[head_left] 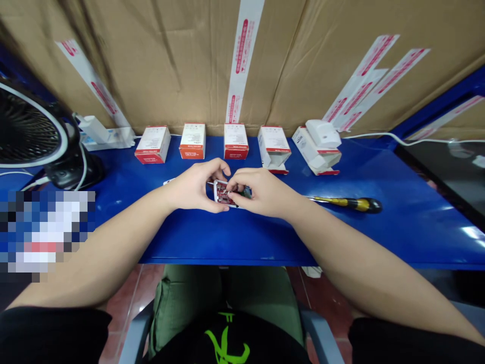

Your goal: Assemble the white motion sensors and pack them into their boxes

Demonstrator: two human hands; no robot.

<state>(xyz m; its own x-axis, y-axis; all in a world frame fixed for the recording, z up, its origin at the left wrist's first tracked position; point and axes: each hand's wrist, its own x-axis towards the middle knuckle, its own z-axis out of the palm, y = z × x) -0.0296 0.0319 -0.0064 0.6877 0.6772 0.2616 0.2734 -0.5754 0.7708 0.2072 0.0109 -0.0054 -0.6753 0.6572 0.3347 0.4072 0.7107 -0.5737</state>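
Observation:
A small white-edged casing with a red circuit board (223, 194) lies between my two hands near the middle of the blue table. My left hand (199, 186) curves around its left side, thumb at the lower edge and fingers at the top. With fingertips pinched together, my right hand (257, 192) touches the board from the right; anything small between those fingertips is too small to make out. A greenish part shows beneath my right fingers. To the right lies a screwdriver (346, 202) with a yellow and black handle, its tip end toward my right wrist.
Several red and white boxes (235, 140) stand along the back of the table (227, 242); the two rightmost are open. A white device (323, 134) rests on the far-right box. On the left are a black fan (30, 126) and a power strip (113, 137).

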